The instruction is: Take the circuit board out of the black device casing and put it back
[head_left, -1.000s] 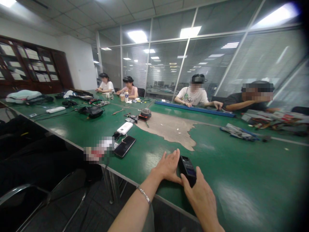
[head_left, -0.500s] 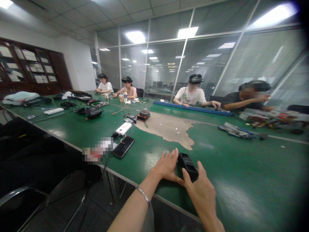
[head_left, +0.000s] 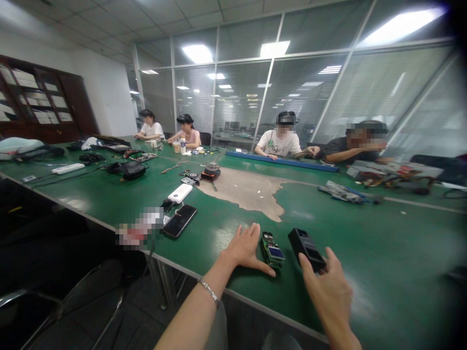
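"Two things are nearest to the hands, is it correct?"

"Yes. One is the circuit board with a small screen, which lies on the green table between the hands. The other is the black case, to the right of the board and apart from it."

"And how is the grip?"

"The right hand holds the black case by its near end, between thumb and fingers. If the case touches the table, I cannot tell. The left hand holds nothing; its fingers are spread wide, and the thumb is just beside the board."

"What is there farther away?"

"To the left there is a dark phone, with a white device behind it. Beyond the brown patch of the table lies a long blue bar, and a person in a printed white shirt sits behind this bar"
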A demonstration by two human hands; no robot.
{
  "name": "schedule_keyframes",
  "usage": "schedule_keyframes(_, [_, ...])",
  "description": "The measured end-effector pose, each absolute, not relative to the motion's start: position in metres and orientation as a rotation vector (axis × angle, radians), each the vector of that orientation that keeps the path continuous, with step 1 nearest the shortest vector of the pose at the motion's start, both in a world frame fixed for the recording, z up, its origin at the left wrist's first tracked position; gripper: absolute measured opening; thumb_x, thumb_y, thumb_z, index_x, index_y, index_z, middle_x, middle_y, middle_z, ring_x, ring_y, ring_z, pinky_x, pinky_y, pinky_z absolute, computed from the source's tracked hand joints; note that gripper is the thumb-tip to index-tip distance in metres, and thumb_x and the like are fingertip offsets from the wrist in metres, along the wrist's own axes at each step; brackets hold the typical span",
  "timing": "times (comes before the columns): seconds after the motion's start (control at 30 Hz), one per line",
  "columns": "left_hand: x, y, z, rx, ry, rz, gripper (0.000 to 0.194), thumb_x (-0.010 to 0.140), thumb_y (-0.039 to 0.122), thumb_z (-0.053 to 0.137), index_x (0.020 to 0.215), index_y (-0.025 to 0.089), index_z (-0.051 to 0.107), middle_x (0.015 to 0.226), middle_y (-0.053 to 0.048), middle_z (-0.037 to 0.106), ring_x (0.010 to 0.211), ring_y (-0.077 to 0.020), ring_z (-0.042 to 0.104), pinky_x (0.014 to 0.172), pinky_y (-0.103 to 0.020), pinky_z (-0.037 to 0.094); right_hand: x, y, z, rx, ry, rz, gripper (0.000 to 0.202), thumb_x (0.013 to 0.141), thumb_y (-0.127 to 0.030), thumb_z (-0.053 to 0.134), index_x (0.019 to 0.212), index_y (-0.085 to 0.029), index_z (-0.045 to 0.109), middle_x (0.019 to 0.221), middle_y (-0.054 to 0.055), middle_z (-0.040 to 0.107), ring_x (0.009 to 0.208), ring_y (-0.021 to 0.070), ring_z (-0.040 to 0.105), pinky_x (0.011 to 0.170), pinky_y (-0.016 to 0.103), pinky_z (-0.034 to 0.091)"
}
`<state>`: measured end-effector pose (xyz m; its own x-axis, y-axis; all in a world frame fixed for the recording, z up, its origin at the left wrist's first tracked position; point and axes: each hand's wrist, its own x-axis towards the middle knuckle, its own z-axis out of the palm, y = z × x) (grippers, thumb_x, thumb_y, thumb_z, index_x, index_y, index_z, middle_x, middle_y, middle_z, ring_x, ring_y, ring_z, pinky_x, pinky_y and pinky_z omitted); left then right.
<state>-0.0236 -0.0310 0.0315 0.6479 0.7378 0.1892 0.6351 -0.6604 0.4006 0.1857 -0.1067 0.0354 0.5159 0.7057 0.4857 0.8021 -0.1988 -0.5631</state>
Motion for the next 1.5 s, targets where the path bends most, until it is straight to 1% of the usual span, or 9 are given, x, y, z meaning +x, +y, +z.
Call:
schedule_keyframes(0.23, [-0.023, -0.032, 0.032, 2.594, 1.118, 0.472, 0.123, 0.061, 0.086, 0.049, 0.149, 0.014, 0.003, 0.157, -0.016, 0.007, 0.145, -0.0323, 0.005, 0.117, -0.051, 0.004, 0.2, -0.115, 0.02, -2.021, -1.227, -0.11, 0.08, 0.082, -0.063, 0.044, 0.141, -0.01, 0.036, 0.124, 0.02, 0.057, 0.102, 0.0343, 0.06, 0.087, 0.045, 0.045])
schedule_keyframes(0.4, [-0.023, -0.032, 0.033, 2.576, 1.125, 0.48, 0.12, 0.06, 0.088, 0.049, 0.147, 0.015, 0.013, 0.157, -0.016, 0.009, 0.144, -0.0337, 0.009, 0.117, -0.052, 0.005, 0.205, -0.112, 0.009, -2.028, -1.293, -0.122, 0.08, 0.083, -0.062, 0.041, 0.141, -0.008, 0.035, 0.13, 0.022, 0.054, 0.104, 0.0361, 0.06, 0.087, 0.045, 0.046])
schedule_keyframes(0.57, [-0.023, -0.031, 0.031, 2.562, 1.13, 0.496, 0.122, 0.054, 0.091, 0.05, 0.146, 0.016, 0.02, 0.157, -0.016, 0.01, 0.144, -0.0347, 0.011, 0.117, -0.052, 0.004, 0.208, -0.107, -0.001, -2.01, -1.357, -0.197, 0.081, 0.081, -0.06, 0.043, 0.14, -0.005, 0.036, 0.126, 0.023, 0.055, 0.105, 0.0367, 0.06, 0.089, 0.045, 0.046])
schedule_keyframes(0.7, [-0.023, -0.03, 0.031, 2.563, 1.125, 0.503, 0.121, 0.054, 0.091, 0.049, 0.145, 0.016, 0.023, 0.157, -0.015, 0.012, 0.144, -0.0346, 0.011, 0.117, -0.052, 0.005, 0.209, -0.105, -0.005, -1.933, -1.389, -0.292, 0.088, 0.078, -0.062, 0.047, 0.137, 0.003, 0.037, 0.126, 0.028, 0.053, 0.115, 0.038, 0.053, 0.096, 0.046, 0.041])
schedule_keyframes(0.8, [-0.023, -0.03, 0.031, 2.566, 1.124, 0.496, 0.12, 0.055, 0.091, 0.048, 0.145, 0.016, 0.022, 0.157, -0.015, 0.012, 0.144, -0.0346, 0.011, 0.117, -0.052, 0.005, 0.209, -0.106, -0.005, -1.898, -1.38, -0.3, 0.09, 0.078, -0.063, 0.047, 0.137, 0.004, 0.036, 0.127, 0.029, 0.051, 0.116, 0.0381, 0.051, 0.097, 0.048, 0.04])
schedule_keyframes(1.0, [-0.023, -0.029, 0.031, 2.584, 1.11, 0.472, 0.119, 0.059, 0.09, 0.046, 0.147, 0.016, 0.017, 0.157, -0.016, 0.01, 0.144, -0.034, 0.009, 0.117, -0.052, 0.003, 0.206, -0.108, -0.002, -1.843, -1.386, -0.303, 0.085, 0.081, -0.06, 0.044, 0.14, 0.0, 0.033, 0.132, 0.027, 0.049, 0.119, 0.0367, 0.049, 0.098, 0.047, 0.04])
schedule_keyframes(1.27, [-0.022, -0.028, 0.028, 2.583, 1.11, 0.472, 0.122, 0.058, 0.091, 0.045, 0.149, 0.016, 0.014, 0.157, -0.015, 0.007, 0.144, -0.0349, 0.009, 0.116, -0.053, 0.002, 0.204, -0.109, -0.001, -1.951, -1.41, -0.237, 0.074, 0.085, -0.055, 0.042, 0.139, -0.005, 0.037, 0.126, 0.023, 0.056, 0.108, 0.0348, 0.059, 0.088, 0.044, 0.047])
schedule_keyframes(1.4, [-0.022, -0.028, 0.028, 2.581, 1.108, 0.483, 0.121, 0.057, 0.092, 0.045, 0.149, 0.018, 0.015, 0.157, -0.015, 0.008, 0.144, -0.0345, 0.01, 0.116, -0.052, 0.002, 0.197, -0.111, 0.01, -1.98, -1.367, -0.199, 0.074, 0.084, -0.057, 0.044, 0.139, -0.008, 0.038, 0.123, 0.022, 0.058, 0.102, 0.0356, 0.062, 0.085, 0.045, 0.047])
schedule_keyframes(1.5, [-0.022, -0.028, 0.027, 2.581, 1.118, 0.494, 0.12, 0.057, 0.091, 0.046, 0.148, 0.019, 0.016, 0.157, -0.014, 0.01, 0.143, -0.0353, 0.011, 0.116, -0.053, 0.003, 0.188, -0.11, 0.025, -1.91, -1.343, -0.151, 0.075, 0.083, -0.058, 0.045, 0.14, -0.009, 0.038, 0.123, 0.019, 0.059, 0.1, 0.0338, 0.063, 0.086, 0.045, 0.047])
